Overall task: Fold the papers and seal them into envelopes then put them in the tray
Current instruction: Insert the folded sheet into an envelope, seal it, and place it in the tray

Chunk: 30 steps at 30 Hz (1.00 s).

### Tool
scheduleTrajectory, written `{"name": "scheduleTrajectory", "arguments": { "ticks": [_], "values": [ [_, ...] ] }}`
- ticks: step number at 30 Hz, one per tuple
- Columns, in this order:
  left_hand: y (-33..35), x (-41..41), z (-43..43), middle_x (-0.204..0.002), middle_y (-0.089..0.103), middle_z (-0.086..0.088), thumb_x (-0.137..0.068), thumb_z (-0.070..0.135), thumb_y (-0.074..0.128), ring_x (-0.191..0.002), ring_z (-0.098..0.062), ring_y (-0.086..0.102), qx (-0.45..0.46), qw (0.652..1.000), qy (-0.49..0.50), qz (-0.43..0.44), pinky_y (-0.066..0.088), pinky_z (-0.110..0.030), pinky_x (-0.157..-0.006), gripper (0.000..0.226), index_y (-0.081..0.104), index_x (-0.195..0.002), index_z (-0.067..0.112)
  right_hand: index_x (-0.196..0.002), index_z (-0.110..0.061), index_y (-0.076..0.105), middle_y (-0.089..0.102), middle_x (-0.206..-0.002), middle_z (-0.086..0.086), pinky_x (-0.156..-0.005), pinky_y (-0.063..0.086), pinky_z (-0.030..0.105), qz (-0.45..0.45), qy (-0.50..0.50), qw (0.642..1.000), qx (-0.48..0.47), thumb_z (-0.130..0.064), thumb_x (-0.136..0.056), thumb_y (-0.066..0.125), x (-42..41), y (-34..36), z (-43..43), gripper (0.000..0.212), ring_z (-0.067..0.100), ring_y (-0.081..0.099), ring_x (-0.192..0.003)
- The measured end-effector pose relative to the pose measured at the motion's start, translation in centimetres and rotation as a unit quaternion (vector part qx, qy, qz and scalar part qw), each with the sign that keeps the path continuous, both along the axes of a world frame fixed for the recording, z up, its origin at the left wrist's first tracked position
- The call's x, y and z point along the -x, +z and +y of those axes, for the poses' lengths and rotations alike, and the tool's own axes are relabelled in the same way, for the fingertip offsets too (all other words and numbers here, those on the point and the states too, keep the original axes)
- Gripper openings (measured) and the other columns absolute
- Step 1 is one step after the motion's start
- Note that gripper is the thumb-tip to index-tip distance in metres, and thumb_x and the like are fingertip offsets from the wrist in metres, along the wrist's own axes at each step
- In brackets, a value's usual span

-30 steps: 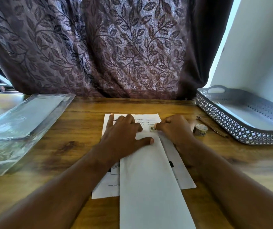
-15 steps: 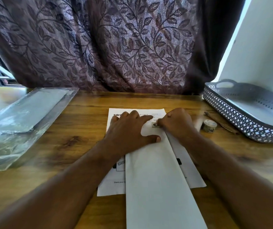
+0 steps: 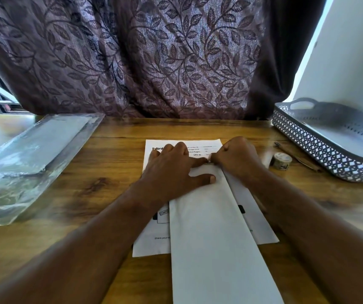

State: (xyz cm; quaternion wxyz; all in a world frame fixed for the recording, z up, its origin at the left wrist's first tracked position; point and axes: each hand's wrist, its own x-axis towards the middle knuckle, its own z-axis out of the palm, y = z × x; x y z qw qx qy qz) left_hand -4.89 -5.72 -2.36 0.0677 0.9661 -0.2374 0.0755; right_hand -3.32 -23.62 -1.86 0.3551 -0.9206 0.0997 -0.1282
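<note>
A long white envelope [image 3: 215, 238] lies lengthwise on a printed sheet of paper [image 3: 152, 244] in the middle of the wooden table. My left hand [image 3: 171, 170] lies flat on the envelope's far end and presses it down, index finger stretched toward my right hand. My right hand [image 3: 235, 159] is curled into a fist at the same end, its fingertips pinching a small piece of tape [image 3: 208, 159] against the envelope's edge. The grey lattice tray [image 3: 321, 150] stands at the right, a white sheet inside it.
A small roll of tape [image 3: 282, 160] and a thin stick-like tool [image 3: 297, 157] lie between my right hand and the tray. A clear plastic packet [image 3: 29, 159] rests at the left. A patterned curtain [image 3: 154, 62] hangs behind the table.
Both hands stay at the envelope's far end. My left index finger has stretched closer to my right fingertips. The view has shifted slightly.
</note>
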Motion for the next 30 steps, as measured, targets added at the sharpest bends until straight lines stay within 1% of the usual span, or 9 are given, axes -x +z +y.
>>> {"name": "scheduleTrajectory", "arguments": {
  "ticks": [4, 7, 9, 13, 15, 19, 22, 25, 30],
  "values": [
    [0.1, 0.0, 0.0, -0.127, 0.046, 0.001, -0.084, 0.084, 0.034, -0.122, -0.023, 0.042, 0.001, 1.000, -0.003, 0.015, 0.034, -0.049, -0.104, 0.064, 0.043, -0.141, 0.056, -0.073, -0.007, 0.067, 0.066, -0.076, 0.006, -0.048, 0.036, 0.022, -0.007, 0.019, 1.000, 0.019, -0.025, -0.080, 0.082, 0.0, -0.1, -0.1, 0.025, 0.024, 0.069, -0.079],
    [0.3, -0.1, 0.0, -0.125, 0.046, 0.001, -0.084, 0.084, 0.036, -0.120, -0.023, 0.043, 0.002, 1.000, -0.005, 0.022, 0.033, -0.049, -0.103, 0.063, 0.044, -0.140, 0.057, -0.064, -0.016, 0.057, 0.071, -0.083, 0.007, -0.049, 0.040, 0.025, -0.008, 0.038, 0.999, 0.036, -0.027, -0.079, 0.082, 0.1, -0.1, -0.1, 0.031, 0.026, 0.071, -0.086],
    [0.4, 0.0, 0.0, -0.125, 0.046, 0.001, -0.084, 0.083, 0.036, -0.120, -0.023, 0.042, -0.001, 1.000, -0.005, 0.026, 0.033, -0.051, -0.104, 0.063, 0.045, -0.140, 0.056, -0.064, -0.018, 0.057, 0.074, -0.090, 0.008, -0.054, 0.045, 0.027, -0.008, 0.044, 0.998, 0.048, -0.028, -0.078, 0.082, 0.1, 0.0, -0.1, 0.031, 0.025, 0.070, -0.090],
    [0.5, 0.1, -0.1, -0.124, 0.045, 0.000, -0.084, 0.083, 0.037, -0.121, -0.024, 0.042, 0.000, 0.999, 0.000, 0.032, 0.032, -0.052, -0.107, 0.064, 0.047, -0.140, 0.054, -0.067, -0.017, 0.059, 0.065, -0.078, -0.001, -0.049, 0.033, 0.023, -0.002, 0.044, 0.998, 0.047, -0.028, -0.078, 0.084, 0.5, 0.4, -0.3, 0.030, 0.019, 0.062, -0.080],
    [0.6, 0.1, -0.1, -0.123, 0.045, 0.001, -0.083, 0.083, 0.038, -0.121, -0.023, 0.042, 0.003, 0.999, 0.004, 0.034, 0.032, -0.052, -0.107, 0.064, 0.048, -0.140, 0.054, -0.074, -0.010, 0.067, 0.065, -0.074, -0.003, -0.049, 0.035, 0.025, 0.002, 0.038, 0.999, 0.029, -0.029, -0.076, 0.085, 0.5, 0.5, -0.5, 0.026, 0.015, 0.060, -0.075],
    [0.7, 0.1, -0.2, -0.125, 0.045, 0.001, -0.082, 0.084, 0.037, -0.123, -0.024, 0.041, -0.005, 0.999, 0.006, 0.039, 0.032, -0.053, -0.109, 0.067, 0.046, -0.141, 0.054, -0.080, -0.008, 0.074, 0.071, -0.082, 0.001, -0.053, 0.043, 0.024, 0.005, 0.018, 1.000, -0.011, -0.026, -0.074, 0.087, 0.4, 0.3, -0.9, 0.023, 0.013, 0.063, -0.080],
    [0.8, 0.3, -0.2, -0.127, 0.045, -0.001, -0.084, 0.083, 0.033, -0.123, -0.025, 0.042, -0.026, 0.999, 0.005, 0.032, 0.035, -0.054, -0.106, 0.068, 0.044, -0.143, 0.052, -0.078, -0.009, 0.075, 0.070, -0.080, 0.000, -0.051, 0.040, 0.023, 0.014, 0.009, 0.999, -0.028, -0.022, -0.076, 0.087, 0.4, 0.3, -1.2, 0.017, 0.011, 0.061, -0.076],
    [0.8, 0.8, -0.4, -0.126, 0.046, -0.006, -0.088, 0.079, 0.028, -0.120, -0.028, 0.045, -0.077, 0.997, -0.001, -0.004, 0.044, -0.052, -0.098, 0.067, 0.041, -0.146, 0.049, -0.078, -0.008, 0.075, 0.070, -0.081, 0.001, -0.050, 0.040, 0.021, 0.017, 0.002, 0.999, -0.042, -0.020, -0.077, 0.086, 0.3, 0.3, -1.2, 0.016, 0.009, 0.060, -0.074],
    [1.3, 0.8, -0.3, -0.125, 0.045, -0.008, -0.095, 0.069, 0.036, -0.116, -0.029, 0.045, -0.090, 0.996, -0.014, 0.009, 0.050, -0.049, -0.091, 0.057, 0.046, -0.145, 0.044, -0.080, -0.007, 0.076, 0.073, -0.085, 0.001, -0.047, 0.037, 0.019, 0.018, 0.008, 1.000, -0.017, -0.019, -0.078, 0.085, 0.3, 0.2, -1.1, 0.015, 0.007, 0.059, -0.071]
  ]
}}
